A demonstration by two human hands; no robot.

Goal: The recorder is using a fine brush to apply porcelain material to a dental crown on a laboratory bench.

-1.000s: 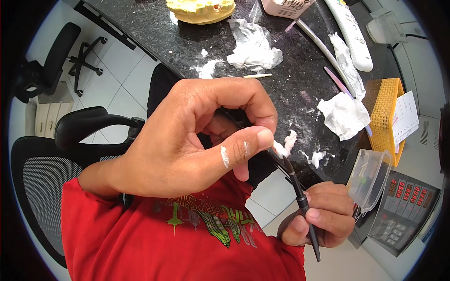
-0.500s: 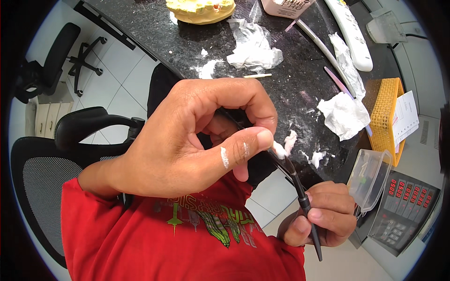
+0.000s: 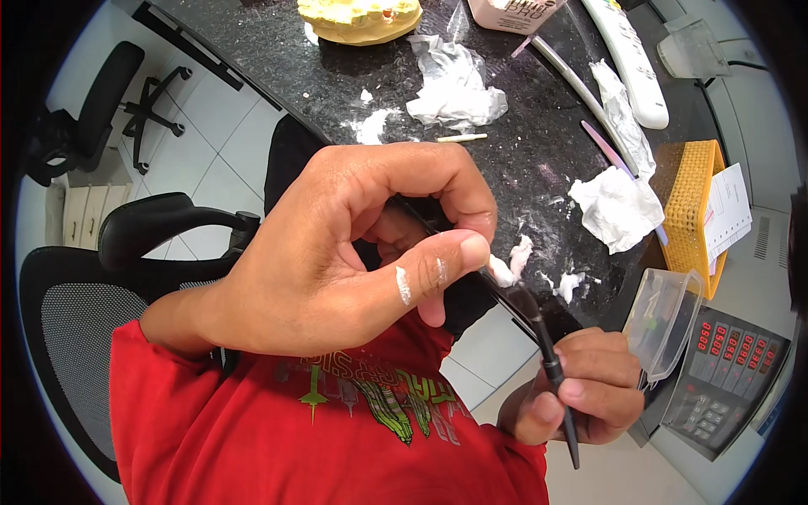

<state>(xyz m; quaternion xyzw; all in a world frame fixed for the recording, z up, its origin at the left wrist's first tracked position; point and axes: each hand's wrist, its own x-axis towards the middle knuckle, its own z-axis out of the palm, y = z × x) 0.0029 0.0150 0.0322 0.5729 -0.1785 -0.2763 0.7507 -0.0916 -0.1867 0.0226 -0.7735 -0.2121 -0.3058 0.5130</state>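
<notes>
In the middle of the view my left hand (image 3: 362,244) is closed, thumb pressed to the bent forefinger, with white powder smears on the thumb. Whatever it pinches is hidden. To the lower right, my right hand (image 3: 585,383) holds a slim black brush (image 3: 549,362) between thumb and fingers. The brush's dark tip points up and left, a short way from my left thumb. Just past that tip show white, slightly pinkish clumps (image 3: 515,259), apparently on the dark speckled worktop (image 3: 539,126). I cannot tell whether they touch my left thumb.
A yellow dental cast (image 3: 360,21) and a pinkish container (image 3: 515,13) stand at the back. Crumpled white tissues (image 3: 454,88), a pink-purple stick (image 3: 608,145) and a white tube (image 3: 627,63) lie around. Rightward are a yellow basket (image 3: 694,215), a clear box (image 3: 663,324) and a control panel (image 3: 728,370).
The brush in my right hand has shifted slightly right and down, its tip drawing away from my left thumb. My left hand stays almost still.
</notes>
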